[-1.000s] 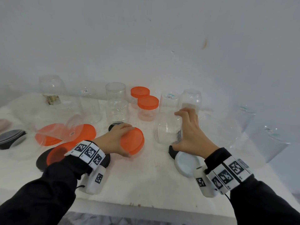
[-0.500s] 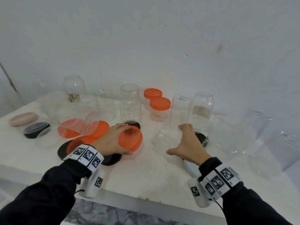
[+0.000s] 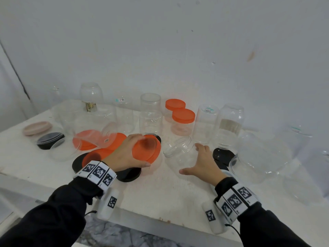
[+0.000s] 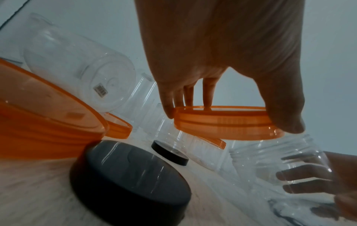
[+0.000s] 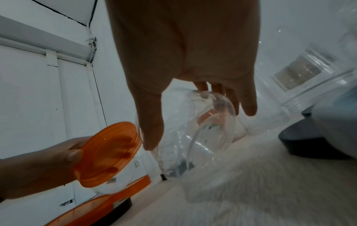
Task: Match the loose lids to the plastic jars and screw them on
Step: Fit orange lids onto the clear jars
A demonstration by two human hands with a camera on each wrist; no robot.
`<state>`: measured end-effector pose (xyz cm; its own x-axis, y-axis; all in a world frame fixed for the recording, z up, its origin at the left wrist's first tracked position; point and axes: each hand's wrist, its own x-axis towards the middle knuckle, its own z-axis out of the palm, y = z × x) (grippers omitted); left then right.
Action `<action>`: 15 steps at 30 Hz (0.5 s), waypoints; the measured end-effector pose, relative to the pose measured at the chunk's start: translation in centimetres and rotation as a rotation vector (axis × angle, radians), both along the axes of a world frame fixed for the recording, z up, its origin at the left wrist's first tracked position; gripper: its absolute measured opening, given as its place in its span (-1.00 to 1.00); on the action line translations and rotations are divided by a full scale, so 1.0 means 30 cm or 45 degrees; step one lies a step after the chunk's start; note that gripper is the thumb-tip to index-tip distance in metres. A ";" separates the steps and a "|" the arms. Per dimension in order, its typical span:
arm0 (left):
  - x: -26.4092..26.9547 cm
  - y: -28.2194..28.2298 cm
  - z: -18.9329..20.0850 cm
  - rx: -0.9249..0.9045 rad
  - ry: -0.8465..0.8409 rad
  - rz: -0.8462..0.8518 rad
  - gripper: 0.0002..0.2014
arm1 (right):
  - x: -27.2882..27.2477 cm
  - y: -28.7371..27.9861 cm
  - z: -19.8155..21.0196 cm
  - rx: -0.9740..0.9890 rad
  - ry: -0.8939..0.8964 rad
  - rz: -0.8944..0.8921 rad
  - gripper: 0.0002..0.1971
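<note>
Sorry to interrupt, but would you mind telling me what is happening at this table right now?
A person is pairing lids with clear plastic jars. The left hand grips an orange lid by its rim, held above the table. The right hand holds a tilted clear jar, its open mouth turned toward that lid; the lid is not on it yet. Two jars with orange lids stand at the back, and black lids and more open jars lie around.

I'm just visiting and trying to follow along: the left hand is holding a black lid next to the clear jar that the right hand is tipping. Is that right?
Not quite: the lid in the left hand is orange, not black, as the head view shows. The right hand does tip the clear jar beside it.
</note>
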<state>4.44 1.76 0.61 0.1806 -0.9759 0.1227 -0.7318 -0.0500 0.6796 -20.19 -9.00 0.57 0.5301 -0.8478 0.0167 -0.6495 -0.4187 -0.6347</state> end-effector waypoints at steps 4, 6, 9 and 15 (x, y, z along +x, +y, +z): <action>-0.010 0.004 -0.008 -0.043 0.061 -0.015 -0.06 | 0.011 -0.009 -0.016 0.185 -0.143 0.009 0.06; -0.010 0.003 -0.013 -0.083 0.081 -0.018 -0.08 | 0.014 -0.009 -0.024 0.255 -0.166 0.000 0.04; -0.012 -0.002 -0.015 -0.139 0.115 -0.012 -0.07 | 0.024 -0.009 -0.027 0.303 -0.197 -0.059 0.02; -0.042 -0.039 0.001 -0.151 0.131 -0.063 0.01 | 0.038 -0.002 -0.029 0.359 -0.263 -0.034 -0.18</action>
<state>3.18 0.57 0.63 0.1505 -0.9636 0.2211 -0.6577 0.0693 0.7501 -19.05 -9.05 -0.29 0.5177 -0.8477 -0.1157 -0.5039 -0.1928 -0.8420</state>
